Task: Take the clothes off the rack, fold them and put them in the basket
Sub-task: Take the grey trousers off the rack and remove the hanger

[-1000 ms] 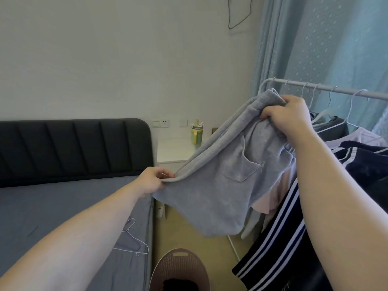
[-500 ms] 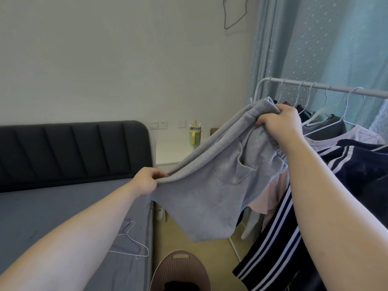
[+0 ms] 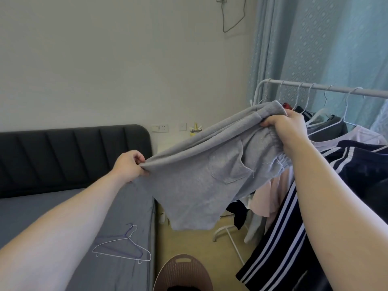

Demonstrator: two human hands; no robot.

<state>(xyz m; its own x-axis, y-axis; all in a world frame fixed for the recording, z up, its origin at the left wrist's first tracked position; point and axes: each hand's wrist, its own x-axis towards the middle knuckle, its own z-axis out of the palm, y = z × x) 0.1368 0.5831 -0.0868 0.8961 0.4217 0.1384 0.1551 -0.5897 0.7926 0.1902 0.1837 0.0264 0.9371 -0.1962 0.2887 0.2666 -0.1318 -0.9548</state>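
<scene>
Grey bed [image 3: 52, 206] lies left; the rack [image 3: 336, 91] stands right, clothes hanging on it. Shorts [image 3: 199, 175], off the rack, hang in the air between both hands, with the basket [image 3: 182, 267] on the floor below. They have just been drawn flatter and tauter, probably for folding. Right hand [image 3: 287, 128] grips the waistband; left hand [image 3: 129, 164] pinches the far end.

The grey shorts [image 3: 201, 181], plain with a patch pocket, hang stretched in mid-air: the right hand [image 3: 287, 129] grips the bunched waistband high up, and the left hand [image 3: 128, 163] pinches an edge lower down. Just behind them the white rack [image 3: 319, 87] holds more clothes on wire hangers [image 3: 346, 110], a navy garment with white stripes [image 3: 357, 164] nearest. The brown woven basket [image 3: 182, 271] stands on the floor [image 3: 199, 240] below, something dark inside.
</scene>
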